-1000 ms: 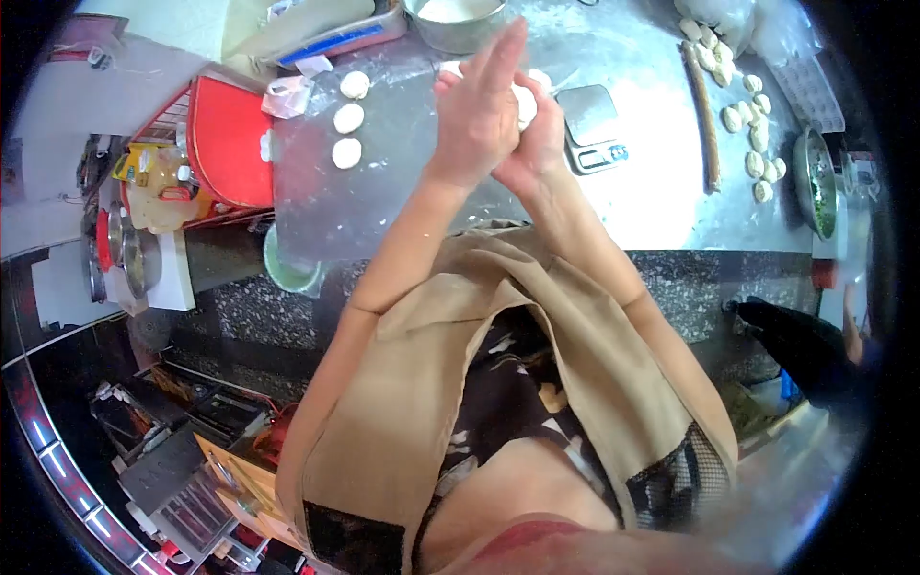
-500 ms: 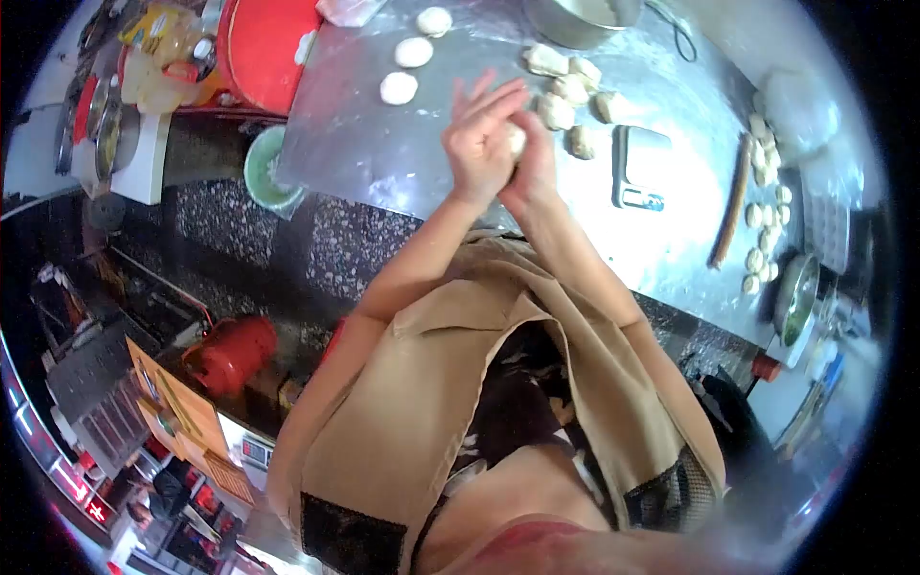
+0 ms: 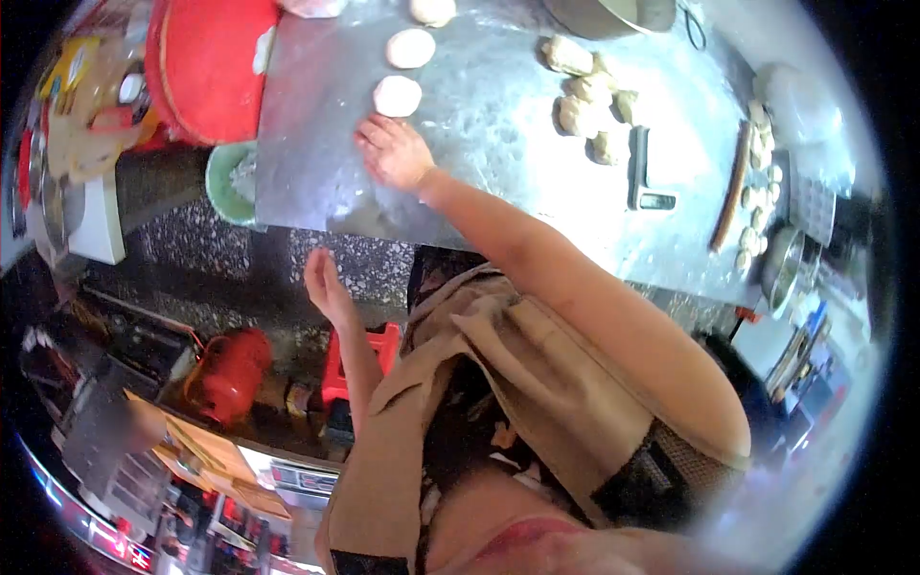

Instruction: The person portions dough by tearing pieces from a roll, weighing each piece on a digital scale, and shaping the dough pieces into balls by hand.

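Note:
My right hand (image 3: 395, 153) is palm-down on the metal worktop, fingers bent and close together, directly below a row of dough balls. It covers the dough ball it works on, which is hidden beneath it. Its fingertips are close to the nearest round of white dough (image 3: 397, 97). Two more dough rounds lie beyond, a middle one (image 3: 410, 48) and a far one (image 3: 433, 11) cut by the frame edge. Off the table's near edge hangs my left hand (image 3: 328, 286), with nothing visible in it and its fingers loosely stretched.
Rough dough pieces (image 3: 578, 115) lie mid-table beside a scale (image 3: 652, 177). A large metal bowl (image 3: 628, 17) stands behind. On the right are a rolling pin (image 3: 732, 187) and small dough balls (image 3: 757, 216). At left are a green bucket (image 3: 228, 187) and a red round lid (image 3: 206, 72).
Both hands were pressed together around a dough ball over the table. Now they are apart: my right hand went left to the dough row, my left dropped back past the table edge.

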### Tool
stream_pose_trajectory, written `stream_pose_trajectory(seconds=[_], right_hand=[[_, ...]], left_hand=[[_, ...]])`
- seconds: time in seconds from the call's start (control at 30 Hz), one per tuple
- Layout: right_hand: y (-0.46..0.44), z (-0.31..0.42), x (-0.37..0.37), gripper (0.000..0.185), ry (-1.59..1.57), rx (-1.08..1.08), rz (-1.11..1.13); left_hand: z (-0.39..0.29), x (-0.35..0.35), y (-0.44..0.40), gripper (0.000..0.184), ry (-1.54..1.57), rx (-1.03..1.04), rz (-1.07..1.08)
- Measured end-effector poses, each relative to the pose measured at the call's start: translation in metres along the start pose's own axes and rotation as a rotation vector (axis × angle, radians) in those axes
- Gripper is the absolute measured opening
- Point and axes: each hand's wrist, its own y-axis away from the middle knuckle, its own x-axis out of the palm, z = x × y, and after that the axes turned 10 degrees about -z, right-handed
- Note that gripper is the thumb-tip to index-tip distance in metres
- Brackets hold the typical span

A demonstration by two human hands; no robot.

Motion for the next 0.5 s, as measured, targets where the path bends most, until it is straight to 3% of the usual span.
stream_pose_trajectory(seconds=[0.07,0.13,0.2,0.27,0.3,0.4,0.43,0.5], right_hand=[[-0.006,0.003,-0.012,0.032,-0.138,0.083,0.045],[-0.014,-0.002,-0.032,0.039,-0.163,0.128,0.052],[-0.016,-0.024,-0.063,0.031,-0.478,0.371,-0.075],[-0.020,-0.093,-0.104,0.020,-0.120,0.469,-0.043],[-0.004,-0.155,-0.098,0.013,0.063,0.429,-0.199],[0.014,-0.250,-0.132,0.027,0.571,0.722,-0.149],[0.013,-0.254,-0.137,0.027,0.573,0.726,-0.159],[0.002,-0.256,-0.147,0.033,0.496,0.884,0.249]], left_hand=[[-0.028,0.029,0.004,0.026,-0.107,-0.141,0.102],[-0.045,0.059,0.007,0.027,0.066,-0.034,0.265],[-0.072,0.085,0.011,0.026,0.074,0.107,0.340],[-0.086,0.099,0.016,0.025,0.038,0.156,0.379],[-0.091,0.105,0.017,0.024,-0.010,0.203,0.417],[-0.081,0.118,0.024,0.024,-0.019,0.151,0.517],[-0.078,0.122,0.031,0.021,-0.048,0.157,0.524],[-0.077,0.129,0.046,0.020,-0.057,0.208,0.571]])
